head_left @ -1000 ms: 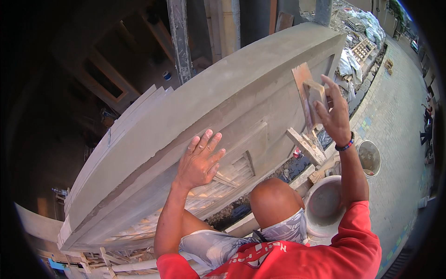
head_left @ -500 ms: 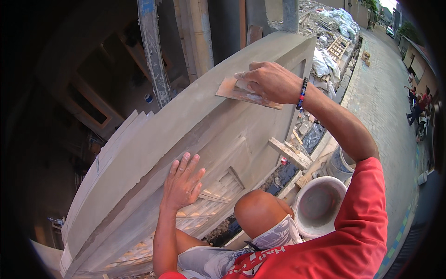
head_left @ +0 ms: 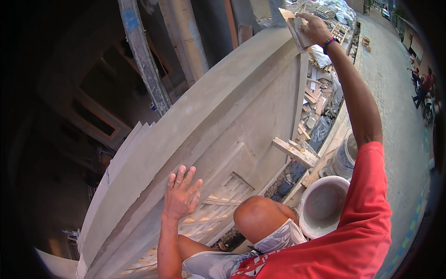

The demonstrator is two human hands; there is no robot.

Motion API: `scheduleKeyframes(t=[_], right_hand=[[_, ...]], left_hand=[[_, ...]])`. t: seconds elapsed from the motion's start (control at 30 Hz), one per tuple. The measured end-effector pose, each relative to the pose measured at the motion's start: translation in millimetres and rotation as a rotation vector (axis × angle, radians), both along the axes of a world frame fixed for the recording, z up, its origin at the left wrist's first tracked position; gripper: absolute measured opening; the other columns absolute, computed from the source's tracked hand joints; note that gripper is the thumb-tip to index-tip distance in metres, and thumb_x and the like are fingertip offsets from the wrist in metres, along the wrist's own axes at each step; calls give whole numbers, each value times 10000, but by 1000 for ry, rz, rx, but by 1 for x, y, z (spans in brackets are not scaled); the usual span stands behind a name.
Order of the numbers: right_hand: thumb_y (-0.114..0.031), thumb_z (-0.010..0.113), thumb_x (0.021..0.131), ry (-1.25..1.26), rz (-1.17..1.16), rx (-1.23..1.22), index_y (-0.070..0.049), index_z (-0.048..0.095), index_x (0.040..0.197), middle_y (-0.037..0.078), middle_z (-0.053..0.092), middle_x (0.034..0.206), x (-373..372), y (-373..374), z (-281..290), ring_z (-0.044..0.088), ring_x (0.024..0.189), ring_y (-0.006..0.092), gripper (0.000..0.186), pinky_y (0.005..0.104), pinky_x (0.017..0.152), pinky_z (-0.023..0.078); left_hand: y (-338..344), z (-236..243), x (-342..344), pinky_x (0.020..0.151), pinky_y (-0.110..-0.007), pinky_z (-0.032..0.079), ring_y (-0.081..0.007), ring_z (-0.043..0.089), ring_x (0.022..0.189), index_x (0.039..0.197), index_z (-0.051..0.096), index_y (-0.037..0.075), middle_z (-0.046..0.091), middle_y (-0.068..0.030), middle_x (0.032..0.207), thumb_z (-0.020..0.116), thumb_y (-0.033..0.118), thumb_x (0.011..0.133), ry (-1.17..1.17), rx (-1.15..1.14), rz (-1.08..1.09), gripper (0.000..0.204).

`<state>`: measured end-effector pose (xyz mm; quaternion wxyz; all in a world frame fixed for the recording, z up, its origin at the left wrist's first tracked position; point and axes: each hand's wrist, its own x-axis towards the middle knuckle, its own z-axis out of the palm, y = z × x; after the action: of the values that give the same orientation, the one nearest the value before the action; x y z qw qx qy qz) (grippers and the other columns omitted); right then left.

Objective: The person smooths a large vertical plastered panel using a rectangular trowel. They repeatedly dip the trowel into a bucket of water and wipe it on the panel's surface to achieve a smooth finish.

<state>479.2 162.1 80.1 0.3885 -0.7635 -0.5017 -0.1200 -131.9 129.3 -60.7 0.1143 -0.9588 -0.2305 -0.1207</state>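
My right hand (head_left: 313,32) is stretched out at the far end of the curved, grey plastered wall cap (head_left: 200,88), gripping a flat trowel (head_left: 293,30) by its block handle. The trowel is tilted steeply beside the cap's end and a post. My left hand (head_left: 182,195) lies with fingers spread on the wall's moulded face (head_left: 260,121) below the cap, near a recessed latticed panel (head_left: 227,190). My bent knee is beside the wall.
A pale round basin (head_left: 324,204) and a bucket (head_left: 346,156) stand at my right by a ditch with rubble and timber (head_left: 290,151). A paved lane (head_left: 385,121) runs beside them, with people (head_left: 423,86) and a motorbike. Upright poles (head_left: 144,56) rise behind the wall.
My right hand has swept across the cap and now reaches farther along to its end, the trowel turned steeper. My left hand stays on the wall, appearing lower in view.
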Motion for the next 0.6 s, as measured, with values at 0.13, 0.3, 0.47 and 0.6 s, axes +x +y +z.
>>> scheduleKeyframes(t=[0.13, 0.3, 0.47, 0.6], right_hand=[[-87, 683, 838, 502, 332, 375, -64, 544, 1376, 196, 662, 1144, -66, -15, -82, 663, 992, 229, 555, 342, 851, 538], [-91, 672, 826, 728, 267, 485, -26, 562, 1355, 200, 664, 1164, -110, -5, -118, 672, 986, 231, 545, 339, 861, 544], [-98, 654, 818, 799, 169, 431, -22, 574, 1344, 212, 672, 1157, -147, 21, -111, 680, 995, 229, 537, 345, 858, 553], [-80, 636, 827, 809, 200, 341, -2, 571, 1336, 210, 649, 1171, -166, 8, -199, 687, 965, 261, 520, 390, 765, 592]], left_hand=[[-2, -3, -9, 1224, -430, 34, -276, 215, 1499, 1128, 730, 162, 461, -109, 1501, 682, 220, 782, -9, 19, 21, 354], [-1, -2, 1, 1225, -430, 32, -278, 216, 1499, 1136, 730, 158, 455, -111, 1507, 682, 216, 775, 6, 0, 13, 369], [-2, -1, -2, 1225, -427, 35, -273, 219, 1498, 1133, 730, 154, 459, -109, 1504, 682, 212, 774, -1, 0, 27, 367], [-1, -8, 2, 1226, -433, 50, -276, 213, 1501, 1106, 733, 142, 462, -113, 1502, 682, 195, 764, -52, 2, 4, 349]])
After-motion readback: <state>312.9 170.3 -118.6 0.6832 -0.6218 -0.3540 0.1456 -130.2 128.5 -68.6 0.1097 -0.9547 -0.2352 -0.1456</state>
